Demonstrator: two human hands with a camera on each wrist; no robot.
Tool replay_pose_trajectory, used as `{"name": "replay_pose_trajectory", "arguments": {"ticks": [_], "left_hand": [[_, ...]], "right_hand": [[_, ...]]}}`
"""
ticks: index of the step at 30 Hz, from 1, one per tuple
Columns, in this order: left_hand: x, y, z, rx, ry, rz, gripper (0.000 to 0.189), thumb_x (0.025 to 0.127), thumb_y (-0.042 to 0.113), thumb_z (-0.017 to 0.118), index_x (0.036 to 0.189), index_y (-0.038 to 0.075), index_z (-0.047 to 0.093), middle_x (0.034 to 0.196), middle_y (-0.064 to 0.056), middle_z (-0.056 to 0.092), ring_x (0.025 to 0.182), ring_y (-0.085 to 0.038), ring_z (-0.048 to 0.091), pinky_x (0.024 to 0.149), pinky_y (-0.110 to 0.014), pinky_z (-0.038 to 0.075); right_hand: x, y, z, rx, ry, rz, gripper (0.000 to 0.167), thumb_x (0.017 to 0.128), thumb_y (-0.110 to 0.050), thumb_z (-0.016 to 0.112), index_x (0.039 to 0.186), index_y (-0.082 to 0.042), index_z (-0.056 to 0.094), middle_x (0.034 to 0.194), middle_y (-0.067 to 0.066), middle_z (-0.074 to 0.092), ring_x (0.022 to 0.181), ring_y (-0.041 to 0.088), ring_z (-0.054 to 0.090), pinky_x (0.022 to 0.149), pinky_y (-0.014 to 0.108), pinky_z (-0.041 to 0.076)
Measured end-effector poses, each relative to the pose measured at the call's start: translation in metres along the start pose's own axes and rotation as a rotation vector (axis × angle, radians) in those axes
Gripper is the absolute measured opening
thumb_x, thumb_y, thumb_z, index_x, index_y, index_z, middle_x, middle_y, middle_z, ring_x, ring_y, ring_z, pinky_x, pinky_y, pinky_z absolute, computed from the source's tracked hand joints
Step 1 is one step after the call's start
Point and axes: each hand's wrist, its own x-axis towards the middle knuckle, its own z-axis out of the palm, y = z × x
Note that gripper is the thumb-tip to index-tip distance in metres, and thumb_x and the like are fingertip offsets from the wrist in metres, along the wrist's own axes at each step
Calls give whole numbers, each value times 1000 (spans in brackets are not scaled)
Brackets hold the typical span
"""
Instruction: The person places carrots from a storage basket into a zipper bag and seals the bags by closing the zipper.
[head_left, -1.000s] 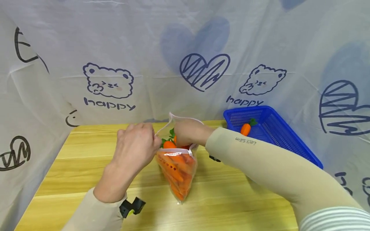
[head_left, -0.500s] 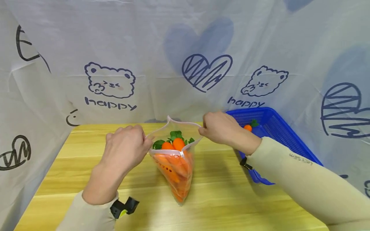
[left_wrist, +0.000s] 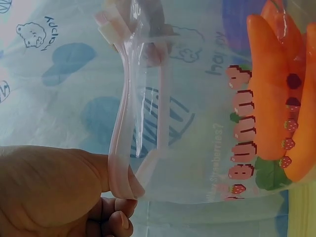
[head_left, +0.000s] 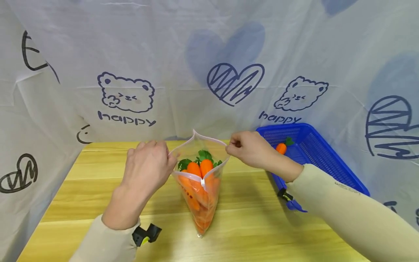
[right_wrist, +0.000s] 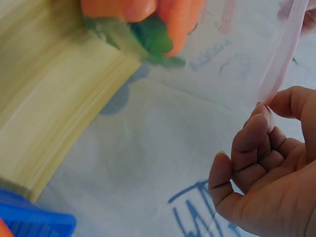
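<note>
Between the two hands hangs a clear zip bag (head_left: 209, 198) with a pink rim and a white slider, its mouth spread wide. Several orange carrots (head_left: 194, 169) with green leafy tops fill it. My left hand (head_left: 147, 165) pinches the bag's left rim; in the left wrist view the thumb (left_wrist: 54, 182) presses on the pink strip. At the opposite corner, my right hand (head_left: 250, 147) pinches the rim between thumb and fingertips, which the right wrist view shows closely. Printed letters and strawberries mark the bag's side in the left wrist view.
A blue plastic basket (head_left: 327, 153) stands at the right of the wooden table (head_left: 98, 182), with one carrot (head_left: 280, 148) inside it. Behind the table hangs a white cloth (head_left: 183, 54) with bear and heart drawings.
A second ago my right hand was inside the bag's mouth. It came out and moved right to the rim, where it now pinches. My left hand kept its hold.
</note>
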Motion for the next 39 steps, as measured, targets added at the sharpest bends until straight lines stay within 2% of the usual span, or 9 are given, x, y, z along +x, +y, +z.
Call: {"name": "replay_pose_trajectory", "arguments": {"ticks": [4, 7, 14, 21, 24, 27, 30, 33, 39], "left_hand": [[-1, 0, 0, -4, -1, 8, 35, 98, 35, 68, 77, 10, 59, 72, -5, 57, 71, -32, 54, 66, -44, 38], [-2, -1, 1, -12, -7, 7, 34, 98, 35, 68, 77, 10, 59, 72, -5, 57, 71, -32, 54, 66, -44, 38], [-4, -2, 0, -45, -30, -6, 22, 96, 25, 60, 78, 12, 59, 73, -4, 57, 71, -30, 52, 65, -42, 36], [-5, -1, 1, -84, -54, -13, 18, 94, 21, 57, 79, 12, 59, 75, -3, 57, 72, -29, 51, 67, -41, 34], [-5, 1, 2, -95, -64, -12, 18, 94, 22, 57, 79, 12, 59, 75, -3, 58, 73, -29, 51, 67, -41, 34], [-4, 1, 2, -102, -69, -14, 17, 94, 22, 58, 80, 13, 59, 76, -3, 58, 73, -28, 51, 68, -41, 34], [-4, 0, 2, -102, -74, -17, 16, 94, 21, 58, 80, 13, 59, 76, -3, 57, 73, -28, 51, 68, -41, 35], [-4, 0, 2, -100, -81, -23, 15, 94, 21, 58, 81, 13, 60, 76, -3, 57, 74, -28, 51, 69, -42, 36], [-2, 1, 4, -95, -98, -33, 16, 95, 21, 59, 82, 13, 61, 77, -3, 58, 76, -28, 53, 71, -44, 39]], "right_hand": [[-6, 23, -7, -35, 77, 20, 22, 95, -19, 58, 73, -15, 56, 62, -4, 44, 55, 14, 41, 60, 32, 35], [-10, 46, -15, -82, 119, 69, 20, 97, -19, 57, 79, -13, 64, 63, -3, 53, 51, 15, 47, 56, 32, 39], [-10, 104, -33, -147, 102, 219, 21, 101, -24, 57, 86, -9, 63, 70, 3, 59, 55, 20, 54, 56, 35, 40], [1, 171, -39, -181, 12, 358, 34, 100, -23, 57, 70, -15, 43, 60, -4, 34, 53, 14, 29, 55, 33, 28], [2, 199, -37, -194, -20, 425, 39, 99, -26, 58, 67, -17, 40, 59, -5, 30, 53, 15, 29, 55, 34, 30], [5, 217, -32, -217, -39, 475, 35, 100, -30, 60, 72, -10, 49, 67, 4, 44, 61, 24, 46, 63, 42, 42], [6, 230, -24, -207, -68, 521, 37, 101, -35, 61, 92, 2, 60, 92, 22, 61, 84, 39, 61, 77, 54, 50], [6, 241, -14, -191, -101, 548, 46, 101, -38, 61, 108, 7, 63, 115, 31, 65, 101, 48, 64, 86, 60, 51], [4, 257, 11, -178, -177, 560, 56, 99, -46, 62, 107, 9, 66, 107, 29, 67, 99, 47, 63, 87, 59, 51]]}}
